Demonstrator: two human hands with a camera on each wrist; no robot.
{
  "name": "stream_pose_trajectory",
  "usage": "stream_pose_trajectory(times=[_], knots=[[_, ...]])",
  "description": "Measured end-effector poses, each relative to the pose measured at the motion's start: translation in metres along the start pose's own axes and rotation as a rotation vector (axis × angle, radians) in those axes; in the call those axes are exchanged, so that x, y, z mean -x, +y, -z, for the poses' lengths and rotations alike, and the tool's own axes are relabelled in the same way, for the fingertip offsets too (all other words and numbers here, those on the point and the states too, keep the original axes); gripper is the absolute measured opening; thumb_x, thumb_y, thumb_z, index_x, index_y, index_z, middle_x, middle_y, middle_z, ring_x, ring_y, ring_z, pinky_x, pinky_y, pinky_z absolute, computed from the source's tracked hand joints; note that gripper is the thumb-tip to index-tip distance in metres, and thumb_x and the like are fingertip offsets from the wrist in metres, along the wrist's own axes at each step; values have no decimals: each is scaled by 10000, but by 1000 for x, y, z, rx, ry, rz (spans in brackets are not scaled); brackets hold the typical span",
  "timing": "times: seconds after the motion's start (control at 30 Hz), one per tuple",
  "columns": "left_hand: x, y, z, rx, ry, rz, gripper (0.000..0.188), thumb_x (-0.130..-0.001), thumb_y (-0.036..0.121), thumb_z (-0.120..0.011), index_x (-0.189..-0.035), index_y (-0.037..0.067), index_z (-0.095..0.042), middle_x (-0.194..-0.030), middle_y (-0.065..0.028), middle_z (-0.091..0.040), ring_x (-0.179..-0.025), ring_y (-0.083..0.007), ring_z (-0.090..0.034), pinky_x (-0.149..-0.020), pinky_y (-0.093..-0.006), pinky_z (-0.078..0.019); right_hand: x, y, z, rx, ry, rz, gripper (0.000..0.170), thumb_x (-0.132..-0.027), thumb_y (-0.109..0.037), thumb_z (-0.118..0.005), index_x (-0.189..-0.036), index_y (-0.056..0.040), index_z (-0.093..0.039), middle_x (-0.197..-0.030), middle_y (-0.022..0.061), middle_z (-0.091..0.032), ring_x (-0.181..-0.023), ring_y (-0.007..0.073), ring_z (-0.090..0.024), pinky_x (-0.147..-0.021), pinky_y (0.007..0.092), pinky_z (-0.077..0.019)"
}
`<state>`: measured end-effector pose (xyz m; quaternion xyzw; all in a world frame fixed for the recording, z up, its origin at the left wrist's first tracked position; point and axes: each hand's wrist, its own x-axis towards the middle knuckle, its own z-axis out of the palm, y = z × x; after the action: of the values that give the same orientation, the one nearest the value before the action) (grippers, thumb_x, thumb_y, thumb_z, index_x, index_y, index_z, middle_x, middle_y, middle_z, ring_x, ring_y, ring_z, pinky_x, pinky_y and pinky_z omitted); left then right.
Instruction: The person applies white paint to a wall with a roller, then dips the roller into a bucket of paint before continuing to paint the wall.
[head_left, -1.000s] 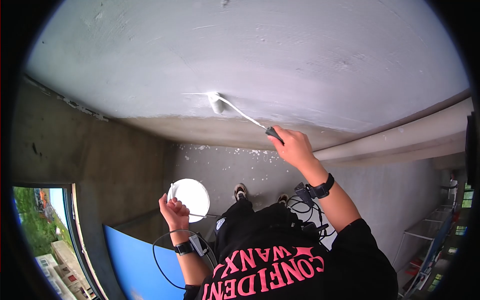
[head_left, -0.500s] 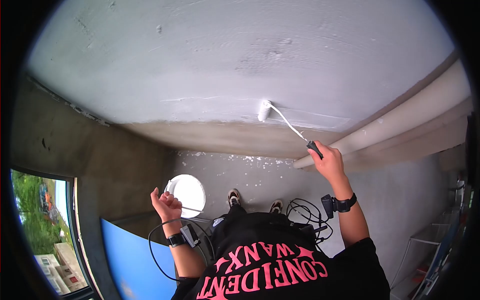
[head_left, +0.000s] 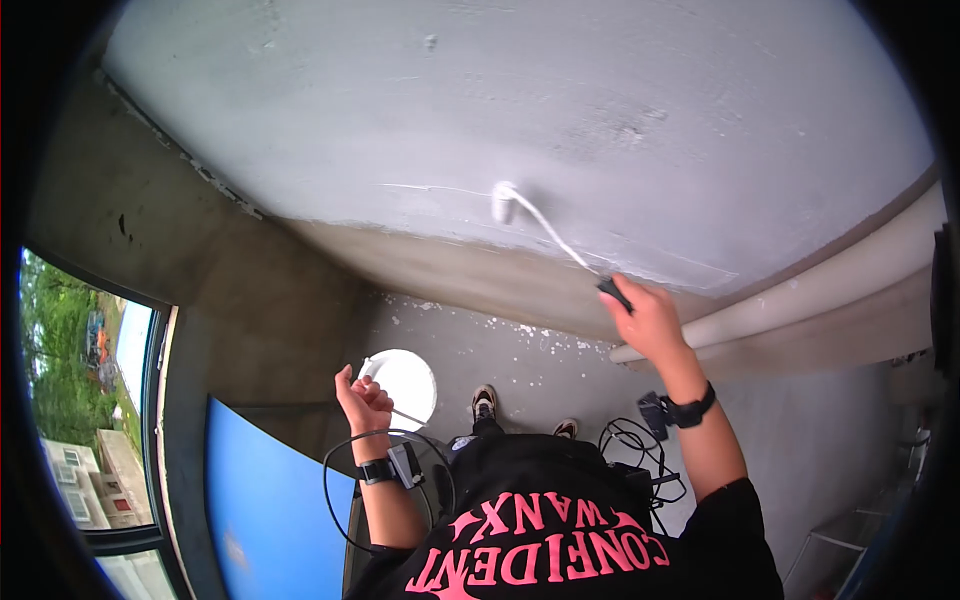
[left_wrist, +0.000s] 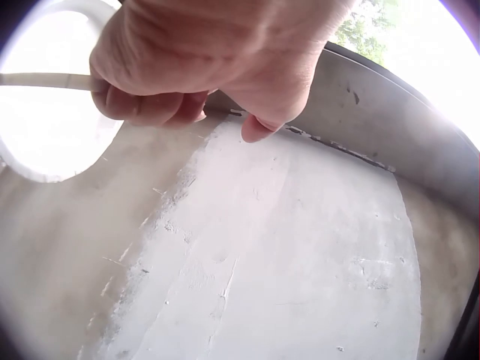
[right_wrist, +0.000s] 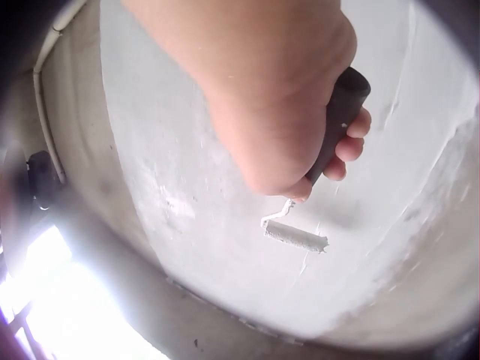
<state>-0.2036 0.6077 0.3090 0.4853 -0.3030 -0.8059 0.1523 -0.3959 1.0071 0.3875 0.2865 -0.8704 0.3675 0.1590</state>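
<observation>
My right hand grips the black handle of a paint roller, its white frame reaching up and left to the wall. The roller's white sleeve is on the painted wall, slightly blurred, just above the lower edge of the white coat. In the right wrist view the fingers curl round the roller handle. My left hand is curled round the handle of a white bucket, held low at the left. The bucket's inside looks bright white.
Bare brown wall runs below the coat. A pale pipe lies along the right side. White paint spots mark the floor. A blue panel and a window are at the left; black cables hang beside the body.
The right hand first moved the roller rightward along the wall, then part of the way back left. The left hand keeps its grip on the bucket handle. The head view has shifted and tilted.
</observation>
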Motion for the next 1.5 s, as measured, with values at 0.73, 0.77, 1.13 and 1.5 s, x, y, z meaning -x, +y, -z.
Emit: stream_pose_trajectory(times=[0.73,0.77,1.13,1.5], knots=[[-8,-6,0,-4,11,3,408,-839,498,-572,-672,162,-412,-461,93,-263,-392,-67,-192,-411,-251,-151,-61,-11,-72,64,-110,-69,199,-884,-223,-649,-921,-29,-624,-685,170,-638,-635,381,-619,-561,457,-483],[-7,-6,-1,-13,25,0,409,-838,500,-573,-671,164,-410,-461,92,-264,-395,-68,-194,-414,-250,-157,-50,-5,-61,69,-83,-48,200,-878,-217,-659,-935,-27,-627,-689,168,-638,-639,379,-620,-562,453,-483],[4,-3,-10,-58,130,-82,447,-818,515,-594,-616,186,-369,-466,98,-249,-403,-68,-185,-416,-254,-142,32,76,38,144,8,-98,267,-854,-171,-701,-1041,12,-644,-774,216,-649,-677,392,-628,-592,424,-491],[-19,-6,7,-197,105,78,431,-796,494,-628,-610,188,-387,-492,88,-244,-421,-79,-220,-435,-252,-199,66,98,128,275,-29,-265,214,-855,-200,-697,-1002,-53,-644,-695,158,-625,-630,369,-596,-562,430,-467]])
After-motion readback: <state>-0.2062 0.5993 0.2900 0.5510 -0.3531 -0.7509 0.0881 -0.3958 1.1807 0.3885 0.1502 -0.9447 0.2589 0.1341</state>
